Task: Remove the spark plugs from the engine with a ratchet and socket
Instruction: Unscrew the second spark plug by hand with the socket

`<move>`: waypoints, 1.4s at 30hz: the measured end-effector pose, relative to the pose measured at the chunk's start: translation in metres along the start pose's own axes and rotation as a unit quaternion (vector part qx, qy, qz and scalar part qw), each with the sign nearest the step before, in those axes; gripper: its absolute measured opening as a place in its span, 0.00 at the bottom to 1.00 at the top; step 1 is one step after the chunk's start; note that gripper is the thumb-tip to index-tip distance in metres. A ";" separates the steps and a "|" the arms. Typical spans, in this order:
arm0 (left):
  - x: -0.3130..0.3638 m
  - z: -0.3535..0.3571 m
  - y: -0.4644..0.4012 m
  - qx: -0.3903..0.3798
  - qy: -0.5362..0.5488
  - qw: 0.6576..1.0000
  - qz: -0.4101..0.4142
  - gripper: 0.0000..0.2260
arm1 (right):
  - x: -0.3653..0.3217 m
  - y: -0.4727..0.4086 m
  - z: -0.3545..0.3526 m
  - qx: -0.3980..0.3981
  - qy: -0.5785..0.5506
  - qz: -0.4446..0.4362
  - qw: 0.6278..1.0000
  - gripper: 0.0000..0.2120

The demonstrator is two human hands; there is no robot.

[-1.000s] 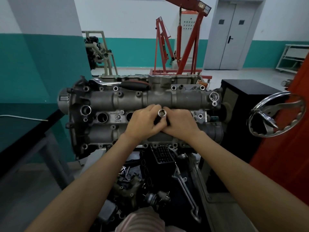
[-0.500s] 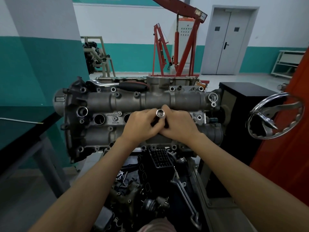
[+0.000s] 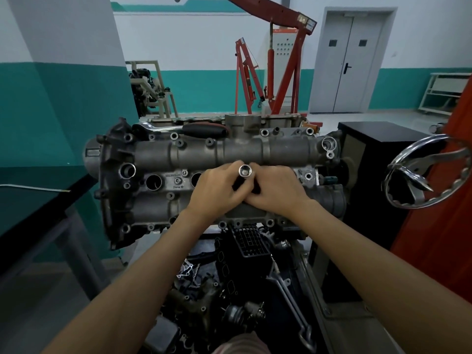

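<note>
Fingers [image 3: 231, 172] of the left hand [image 3: 219, 190] and right hand [image 3: 275, 190] curl together around a shiny silver cylindrical socket [image 3: 245, 171], upright at the middle of the grey cast-metal engine head [image 3: 158, 159], as half a second ago. The stamped writing beside the open plug holes [image 3: 154, 181] is unreadable.

Your left hand [image 3: 219, 191] and right hand [image 3: 274, 191] close around the socket [image 3: 245, 171], hiding all but its open end and covering the plug wells in the engine [image 3: 158, 154] beneath. The handwheel [image 3: 424, 172] is partly masked by an orange panel [image 3: 444, 200] cut off at the frame's right edge.
</note>
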State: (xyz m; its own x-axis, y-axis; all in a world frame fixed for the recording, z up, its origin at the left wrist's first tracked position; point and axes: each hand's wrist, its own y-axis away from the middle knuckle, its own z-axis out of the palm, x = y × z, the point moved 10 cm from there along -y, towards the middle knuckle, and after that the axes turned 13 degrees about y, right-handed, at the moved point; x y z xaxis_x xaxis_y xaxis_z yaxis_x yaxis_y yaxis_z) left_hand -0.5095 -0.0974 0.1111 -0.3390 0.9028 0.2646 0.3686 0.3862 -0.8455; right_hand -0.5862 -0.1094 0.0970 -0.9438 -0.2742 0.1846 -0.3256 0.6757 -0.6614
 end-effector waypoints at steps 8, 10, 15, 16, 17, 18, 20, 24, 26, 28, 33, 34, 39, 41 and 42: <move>0.000 -0.001 0.000 -0.005 0.021 1.000 -0.004 0.16 | -0.005 0.001 -0.005 0.021 0.017 -0.015 1.000 0.19; 0.003 -0.001 0.000 -0.005 0.019 1.000 0.005 0.12 | -0.004 0.001 -0.002 -0.002 0.008 -0.015 1.000 0.16; 0.000 -0.001 0.000 0.016 -0.023 1.000 -0.003 0.12 | 0.002 0.000 0.000 0.000 0.012 0.008 1.000 0.14; -0.001 -0.002 0.000 0.021 -0.022 1.000 -0.004 0.13 | 0.003 0.000 0.000 -0.001 0.011 0.014 1.000 0.14; -0.003 -0.002 0.000 0.021 -0.018 1.000 -0.006 0.16 | 0.004 0.000 0.000 -0.001 0.002 0.020 1.000 0.14; -0.005 -0.002 -0.001 0.017 -0.015 1.000 -0.010 0.18 | 0.006 -0.001 0.000 -0.003 -0.007 0.028 1.000 0.14; -0.008 0.000 -0.001 0.006 -0.021 1.000 -0.017 0.23 | 0.007 -0.002 0.000 -0.011 -0.014 0.032 0.999 0.13; -0.004 0.001 0.000 -0.002 -0.011 1.000 -0.005 0.23 | 0.001 -0.002 0.002 -0.025 -0.003 0.010 1.000 0.14; -0.001 -0.001 0.000 0.002 0.008 1.000 -0.003 0.19 | -0.002 -0.002 0.000 -0.020 -0.001 -0.001 1.000 0.17; 0.002 -0.002 -0.001 0.002 0.003 1.000 0.000 0.15 | -0.004 -0.001 0.001 -0.025 0.006 -0.013 1.000 0.15; 0.004 0.003 0.000 -0.007 -0.025 1.000 0.006 0.11 | -0.003 -0.002 0.002 -0.015 0.004 -0.009 1.000 0.09; 0.002 0.003 0.000 -0.003 -0.022 1.000 0.002 0.11 | -0.003 -0.002 0.002 -0.013 0.002 -0.010 1.000 0.09; -0.005 -0.001 0.000 0.027 -0.015 0.999 -0.017 0.10 | -0.002 -0.001 0.001 0.006 0.005 -0.007 1.000 0.15; -0.005 -0.001 0.001 0.027 -0.013 0.999 -0.011 0.11 | -0.001 -0.001 0.001 0.002 0.007 -0.002 1.000 0.15; -0.006 -0.001 0.002 0.025 -0.010 1.000 -0.012 0.13 | 0.000 0.000 0.001 -0.001 0.001 0.001 1.000 0.15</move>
State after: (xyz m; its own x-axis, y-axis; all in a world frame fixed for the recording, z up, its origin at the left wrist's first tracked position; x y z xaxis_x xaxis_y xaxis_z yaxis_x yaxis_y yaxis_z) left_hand -0.5057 -0.1020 0.1087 -0.3650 0.8894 0.2753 0.3168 0.3967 -0.8615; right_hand -0.5862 -0.1104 0.0967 -0.9445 -0.2718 0.1847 -0.3241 0.6778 -0.6600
